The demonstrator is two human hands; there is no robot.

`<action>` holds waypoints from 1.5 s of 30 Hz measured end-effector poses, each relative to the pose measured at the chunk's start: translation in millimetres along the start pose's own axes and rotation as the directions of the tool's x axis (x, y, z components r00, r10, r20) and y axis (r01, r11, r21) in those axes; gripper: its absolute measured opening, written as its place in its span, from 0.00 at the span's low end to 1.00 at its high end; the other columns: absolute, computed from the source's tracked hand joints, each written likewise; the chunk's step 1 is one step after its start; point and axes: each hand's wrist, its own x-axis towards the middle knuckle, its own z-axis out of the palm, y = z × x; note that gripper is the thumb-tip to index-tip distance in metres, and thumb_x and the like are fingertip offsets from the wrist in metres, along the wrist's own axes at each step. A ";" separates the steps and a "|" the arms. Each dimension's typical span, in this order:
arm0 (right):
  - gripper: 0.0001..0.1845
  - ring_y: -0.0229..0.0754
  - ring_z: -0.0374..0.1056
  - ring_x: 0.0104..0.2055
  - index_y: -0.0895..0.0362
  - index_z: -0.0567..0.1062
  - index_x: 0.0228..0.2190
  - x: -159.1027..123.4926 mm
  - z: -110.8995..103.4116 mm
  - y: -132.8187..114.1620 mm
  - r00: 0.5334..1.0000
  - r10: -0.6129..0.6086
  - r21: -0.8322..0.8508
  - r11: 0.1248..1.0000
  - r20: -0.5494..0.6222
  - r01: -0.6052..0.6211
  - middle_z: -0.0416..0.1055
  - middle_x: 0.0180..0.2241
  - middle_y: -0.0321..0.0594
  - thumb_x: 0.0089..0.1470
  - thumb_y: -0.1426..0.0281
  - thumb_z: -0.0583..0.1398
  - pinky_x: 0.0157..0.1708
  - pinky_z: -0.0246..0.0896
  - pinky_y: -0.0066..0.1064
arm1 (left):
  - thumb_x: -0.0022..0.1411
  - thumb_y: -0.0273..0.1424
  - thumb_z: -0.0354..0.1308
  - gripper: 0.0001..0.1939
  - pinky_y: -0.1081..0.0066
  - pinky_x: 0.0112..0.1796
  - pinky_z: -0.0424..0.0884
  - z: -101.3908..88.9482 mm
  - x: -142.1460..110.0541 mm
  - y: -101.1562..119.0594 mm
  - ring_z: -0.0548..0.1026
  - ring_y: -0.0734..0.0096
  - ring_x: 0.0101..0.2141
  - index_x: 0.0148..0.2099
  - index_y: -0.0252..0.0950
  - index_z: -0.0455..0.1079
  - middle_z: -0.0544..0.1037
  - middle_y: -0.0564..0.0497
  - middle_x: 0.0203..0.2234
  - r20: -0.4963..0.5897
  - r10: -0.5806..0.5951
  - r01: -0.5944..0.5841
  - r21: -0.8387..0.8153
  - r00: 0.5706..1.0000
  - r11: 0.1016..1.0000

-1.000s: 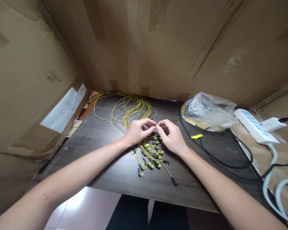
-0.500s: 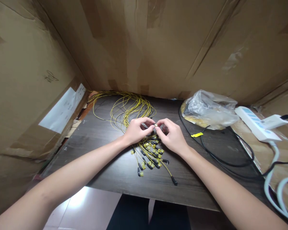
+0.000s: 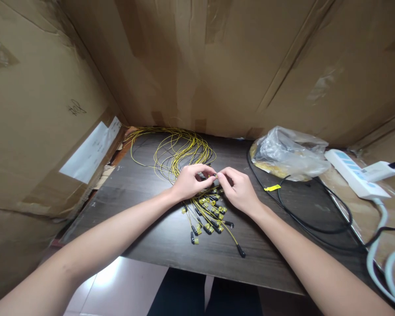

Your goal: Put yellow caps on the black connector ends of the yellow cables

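Observation:
My left hand (image 3: pixel 191 181) pinches a small black connector between thumb and fingertips, mostly hidden by the fingers. Against its tip, my right hand (image 3: pixel 237 186) is closed in a pinch on a small yellow piece, of which only a speck shows. Both sets of fingertips meet above a heap of black cable connectors (image 3: pixel 213 224), many with clear yellow caps (image 3: pixel 220 210). One connector (image 3: pixel 241 251) without a visible yellow cap lies apart, nearest the table's front edge. Thin yellow cables (image 3: pixel 184 149) run from the heap under my left hand to loops at the back.
Cardboard walls (image 3: pixel 191 66) enclose the dark table (image 3: pixel 145 245) at the back and sides. A clear plastic bag (image 3: pixel 288 151) sits at the back right, beside a white power strip (image 3: pixel 355 173). A black cord (image 3: pixel 292 215) with a yellow tag (image 3: pixel 272 188) loops across the right side.
Both hands stay pinched together over the heap. My fingertips have closed further around the connector and yellow piece, which show less now. The view shifts slightly.

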 end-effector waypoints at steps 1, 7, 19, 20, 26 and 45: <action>0.15 0.41 0.67 0.30 0.55 0.70 0.28 0.2 0.1 0.2 1.000 -0.005 0.003 1.000 0.008 0.005 0.70 0.27 0.38 0.66 0.67 0.52 0.33 0.58 0.32 | 0.61 0.30 0.62 0.06 0.78 0.29 0.71 -0.2 -0.2 0.3 0.78 0.74 0.32 0.40 0.34 0.78 0.82 0.50 0.33 0.002 0.006 -0.006 0.000 1.000 1.000; 0.15 0.41 0.66 0.30 0.55 0.69 0.28 0.2 0.3 -1.3 1.000 0.002 0.020 1.000 0.011 -0.002 0.71 0.27 0.39 0.67 0.66 0.52 0.32 0.59 0.33 | 0.61 0.31 0.62 0.07 0.77 0.29 0.72 -0.5 -0.3 2.9 0.78 0.74 0.30 0.39 0.33 0.78 0.81 0.51 0.30 0.028 -0.033 0.035 -0.046 0.999 0.998; 0.08 0.42 0.67 0.30 0.56 0.76 0.38 -0.6 0.3 -1.3 0.999 0.009 0.013 1.000 -0.038 -0.008 0.76 0.33 0.40 0.63 0.68 0.58 0.32 0.62 0.34 | 0.60 0.33 0.65 0.08 0.75 0.32 0.75 -0.8 0.2 0.4 0.79 0.74 0.29 0.39 0.33 0.79 0.83 0.50 0.31 -0.047 -0.097 0.093 -0.080 0.994 0.993; 0.08 0.42 0.67 0.29 0.56 0.77 0.38 -0.6 -0.2 -1.6 0.999 0.015 0.015 1.000 -0.046 -0.015 0.77 0.33 0.40 0.62 0.68 0.58 0.32 0.62 0.34 | 0.60 0.32 0.65 0.08 0.75 0.32 0.74 -0.8 0.0 0.0 0.79 0.74 0.29 0.39 0.33 0.80 0.83 0.50 0.31 -0.052 -0.087 0.083 -0.077 0.995 0.994; 0.09 0.43 0.67 0.28 0.54 0.79 0.35 0.1 -2.2 -4.1 0.997 0.033 -0.001 0.999 -0.067 -0.033 0.76 0.29 0.40 0.63 0.67 0.58 0.30 0.61 0.35 | 0.61 0.29 0.64 0.06 0.77 0.30 0.73 -0.1 -2.0 0.2 0.79 0.74 0.31 0.40 0.34 0.79 0.83 0.50 0.32 -0.063 -0.012 0.011 -0.019 0.998 1.000; 0.15 0.44 0.63 0.32 0.53 0.66 0.28 -0.1 0.4 2.2 0.995 -0.029 -0.059 0.998 0.097 0.035 0.69 0.27 0.39 0.68 0.66 0.49 0.34 0.55 0.36 | 0.61 0.30 0.62 0.06 0.77 0.29 0.71 1.5 -3.8 1.1 0.76 0.75 0.28 0.40 0.34 0.78 0.81 0.51 0.30 -0.016 0.042 -0.042 0.010 0.999 0.999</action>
